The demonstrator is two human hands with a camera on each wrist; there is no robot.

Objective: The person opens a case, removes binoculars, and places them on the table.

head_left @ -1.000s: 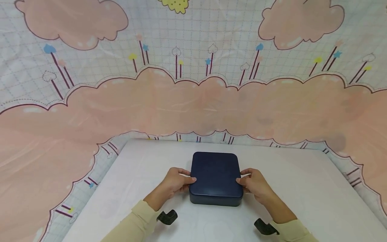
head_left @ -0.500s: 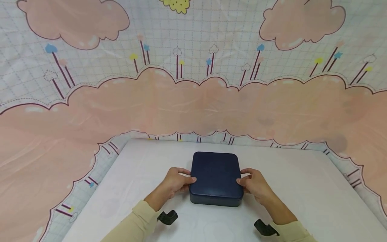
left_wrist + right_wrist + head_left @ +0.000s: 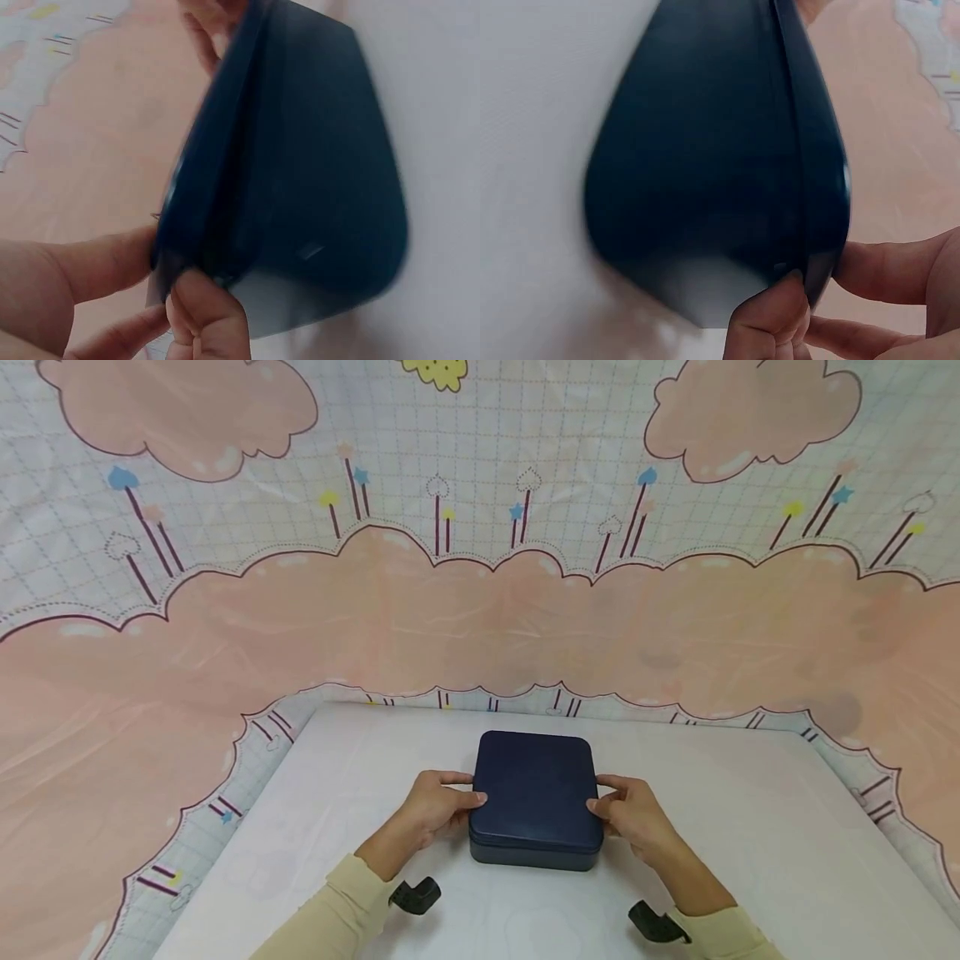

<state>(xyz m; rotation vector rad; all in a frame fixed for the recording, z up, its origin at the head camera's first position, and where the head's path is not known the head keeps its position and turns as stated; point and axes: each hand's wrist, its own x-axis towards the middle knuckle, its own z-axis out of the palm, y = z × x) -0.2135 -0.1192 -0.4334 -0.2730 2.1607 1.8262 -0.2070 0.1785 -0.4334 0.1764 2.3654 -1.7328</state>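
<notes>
A dark navy box with rounded corners, its base (image 3: 525,857) on the white table, sits between both hands. Its lid (image 3: 536,789) is slightly raised, more on the left, where the left wrist view shows a dark gap along the seam. My left hand (image 3: 438,806) pinches the lid's left edge, thumb on top and fingers at the side. On the opposite edge my right hand (image 3: 630,810) pinches the lid the same way; the right wrist view shows a narrower seam above the box wall (image 3: 690,165). The inside of the box is hidden.
The white tabletop (image 3: 360,743) extends around the box. Behind it and along the sides hangs a cloth (image 3: 480,618) printed with peach clouds. A black device (image 3: 416,896) is strapped at the left wrist, another black device (image 3: 656,922) at the right.
The lid has risen a little, its left side more than its right, and a seam has appeared along the front. The left hand has moved slightly up with it; the base has stayed put.
</notes>
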